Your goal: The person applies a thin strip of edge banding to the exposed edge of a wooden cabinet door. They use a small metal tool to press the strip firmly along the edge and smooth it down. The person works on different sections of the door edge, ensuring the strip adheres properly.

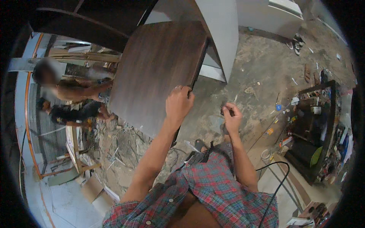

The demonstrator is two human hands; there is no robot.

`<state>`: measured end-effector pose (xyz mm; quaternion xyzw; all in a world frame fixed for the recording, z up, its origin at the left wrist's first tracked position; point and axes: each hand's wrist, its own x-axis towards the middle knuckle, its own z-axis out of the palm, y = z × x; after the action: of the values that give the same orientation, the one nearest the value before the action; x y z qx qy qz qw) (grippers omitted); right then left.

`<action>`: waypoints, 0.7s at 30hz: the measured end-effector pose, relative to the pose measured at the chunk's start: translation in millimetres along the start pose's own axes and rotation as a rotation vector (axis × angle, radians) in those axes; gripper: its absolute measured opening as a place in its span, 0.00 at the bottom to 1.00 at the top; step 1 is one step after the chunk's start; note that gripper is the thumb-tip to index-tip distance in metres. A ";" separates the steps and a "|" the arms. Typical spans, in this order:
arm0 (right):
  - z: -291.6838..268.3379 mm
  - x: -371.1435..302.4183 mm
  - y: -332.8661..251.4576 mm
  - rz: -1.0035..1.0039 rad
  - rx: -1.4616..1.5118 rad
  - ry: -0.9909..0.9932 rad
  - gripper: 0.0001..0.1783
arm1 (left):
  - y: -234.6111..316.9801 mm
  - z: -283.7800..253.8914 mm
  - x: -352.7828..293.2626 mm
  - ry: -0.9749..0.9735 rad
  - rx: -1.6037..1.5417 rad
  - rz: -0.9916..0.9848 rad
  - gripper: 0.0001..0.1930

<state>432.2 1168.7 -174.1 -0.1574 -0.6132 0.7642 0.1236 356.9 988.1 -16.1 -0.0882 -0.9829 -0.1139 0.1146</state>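
Note:
A large dark brown wood-grain panel [156, 64] stands tilted in front of me, beside a pale cabinet side [220, 34]. My left hand [178, 102] is closed over the panel's right edge, its fingertips hidden behind that edge. Off to the right, above the floor, my right hand [232, 116] is in a pinch, thumb against fingers. A small dark thing [223, 107] shows at its fingertips, too small to name. The right hand is apart from the panel.
At the left, one person [72, 87] and another in dark clothing [72, 112] are near the panel's far side. Loose scraps and cords litter the floor [121, 152]. An open dark-framed box [313, 125] full of clutter stands right. A black cable [283, 163] loops beside me.

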 end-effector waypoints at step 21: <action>-37.6 -38.1 -28.6 0.228 -0.058 -0.045 0.13 | -350.4 -319.1 -370.1 0.547 0.021 -0.915 0.32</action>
<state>481.9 1194.1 -150.3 -0.2125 -0.6157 0.7586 0.0173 707.1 519.8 124.2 0.3833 -0.8563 -0.1615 0.3062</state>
